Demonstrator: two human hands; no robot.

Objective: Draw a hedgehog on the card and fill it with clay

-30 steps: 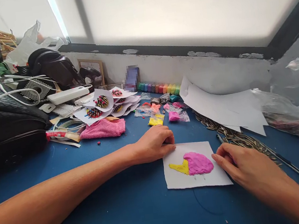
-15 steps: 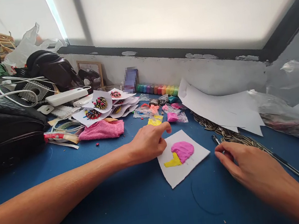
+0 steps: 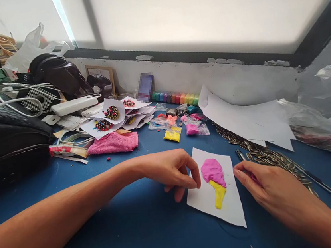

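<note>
A sheet of white paper (image 3: 200, 208) lies on the blue tabletop. On it is a flattened ice-cream shape, pink clay (image 3: 212, 171) above and yellow clay (image 3: 219, 194) tapering below toward me. My left hand (image 3: 176, 173) hovers over the sheet's left edge, thumb and index fingertip brought together; I see nothing between them and cannot tell whether they touch the paper. Just right of the sheet, my right hand (image 3: 271, 183) is closed, thumb against index finger, with a small bit of dark pink, apparently clay, showing inside the curled fingers. A pen (image 3: 240, 155) lies just beyond it.
Sunflower seeds (image 3: 259, 150) are heaped beside loose white sheets (image 3: 243, 118). Opened packets of yellow clay (image 3: 173, 134) and pink clay (image 3: 192, 128) sit ahead. A pink cloth (image 3: 113, 142), seed-studded cards (image 3: 111, 113) and a black bag (image 3: 11, 147) occupy the left.
The paper has turned clockwise and shifted toward me, so the yellow part now points at me rather than left. My left hand has moved nearer, its fingertips drawn together.
</note>
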